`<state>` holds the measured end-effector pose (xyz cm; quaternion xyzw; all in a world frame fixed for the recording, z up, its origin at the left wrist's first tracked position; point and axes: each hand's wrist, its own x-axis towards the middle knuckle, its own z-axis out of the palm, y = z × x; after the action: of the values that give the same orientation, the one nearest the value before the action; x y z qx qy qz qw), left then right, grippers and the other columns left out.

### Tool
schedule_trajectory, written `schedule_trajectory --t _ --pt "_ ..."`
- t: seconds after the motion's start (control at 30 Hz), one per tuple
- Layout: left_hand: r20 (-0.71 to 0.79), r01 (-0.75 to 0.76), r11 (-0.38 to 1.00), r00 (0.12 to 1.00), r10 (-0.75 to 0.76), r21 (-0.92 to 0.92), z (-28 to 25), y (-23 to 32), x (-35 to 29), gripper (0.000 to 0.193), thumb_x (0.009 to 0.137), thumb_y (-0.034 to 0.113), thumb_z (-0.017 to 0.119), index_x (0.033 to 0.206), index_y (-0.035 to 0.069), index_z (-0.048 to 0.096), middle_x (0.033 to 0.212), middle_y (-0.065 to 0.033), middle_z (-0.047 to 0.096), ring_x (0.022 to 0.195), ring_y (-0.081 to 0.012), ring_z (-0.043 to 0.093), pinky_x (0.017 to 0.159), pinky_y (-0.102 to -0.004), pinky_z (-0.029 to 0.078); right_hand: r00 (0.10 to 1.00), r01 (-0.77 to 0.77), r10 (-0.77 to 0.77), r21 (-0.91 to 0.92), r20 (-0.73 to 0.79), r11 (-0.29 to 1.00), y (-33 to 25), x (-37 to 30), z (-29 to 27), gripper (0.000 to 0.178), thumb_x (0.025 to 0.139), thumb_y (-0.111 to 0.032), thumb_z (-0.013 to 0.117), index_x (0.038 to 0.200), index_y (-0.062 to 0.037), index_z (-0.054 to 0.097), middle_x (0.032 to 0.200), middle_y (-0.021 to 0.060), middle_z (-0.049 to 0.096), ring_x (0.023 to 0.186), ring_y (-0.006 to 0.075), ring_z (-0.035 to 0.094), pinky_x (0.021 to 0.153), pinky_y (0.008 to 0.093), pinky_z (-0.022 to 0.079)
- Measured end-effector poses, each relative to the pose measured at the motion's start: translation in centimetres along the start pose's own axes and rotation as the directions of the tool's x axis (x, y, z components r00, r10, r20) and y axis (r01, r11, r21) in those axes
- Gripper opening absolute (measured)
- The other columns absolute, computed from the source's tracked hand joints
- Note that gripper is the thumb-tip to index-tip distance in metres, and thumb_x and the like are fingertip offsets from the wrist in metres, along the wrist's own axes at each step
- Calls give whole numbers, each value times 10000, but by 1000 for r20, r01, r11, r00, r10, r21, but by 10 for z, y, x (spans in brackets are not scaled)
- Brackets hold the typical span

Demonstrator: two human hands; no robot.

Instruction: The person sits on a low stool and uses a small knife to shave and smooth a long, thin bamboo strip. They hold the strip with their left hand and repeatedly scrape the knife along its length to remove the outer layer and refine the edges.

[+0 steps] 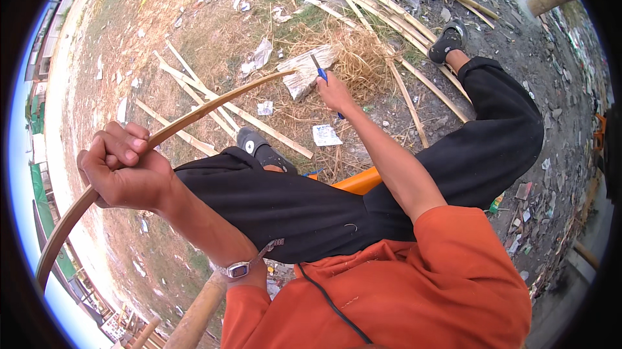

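Note:
A long, narrow strip of split bamboo [214, 104] is gripped in my left hand [133, 161], with my fingers wrapped round it. The strip slants up to the right, and its tip ends above a pale, worn block [299, 83], apparently wood, on the ground. My right hand [337, 93] is closed on the blue handle of a knife [322, 72], whose dark blade points up and left over the block. The blade and the strip's tip look apart. Most of the handle is hidden by my fingers.
Split bamboo strips [389, 15] lie piled at the far right, with several more [227, 112] crossed at left. Dry shavings [356, 57] surround the block. I sit on an orange seat [359, 181]. A bamboo pole [197, 310] stands at lower left. Paper scraps [326, 135] litter the ground.

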<state>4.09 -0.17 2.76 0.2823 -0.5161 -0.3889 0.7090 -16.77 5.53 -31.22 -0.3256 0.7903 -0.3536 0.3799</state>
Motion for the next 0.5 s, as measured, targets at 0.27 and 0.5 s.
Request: schedule_trajectory --t 0.27,0.5 --pt "289 -8 995 957 35 -94 19 -20 -17 285 792 -10 415 560 124 318 425 -37 348 362 -123 339 409 -266 341 981 155 -157 28 115 988 -122 -72 -49 344 979 -296 374 1063 15 497 823 281 621 808 426 614 726 510 453" --pt "479 -7 972 870 121 -233 9 -23 -17 270 773 -19 440 561 98 321 403 -72 397 307 -113 349 368 -268 341 918 394 -395 26 30 919 -156 -166 -46 224 961 -206 439 1047 0 461 675 278 588 698 485 596 664 562 466"
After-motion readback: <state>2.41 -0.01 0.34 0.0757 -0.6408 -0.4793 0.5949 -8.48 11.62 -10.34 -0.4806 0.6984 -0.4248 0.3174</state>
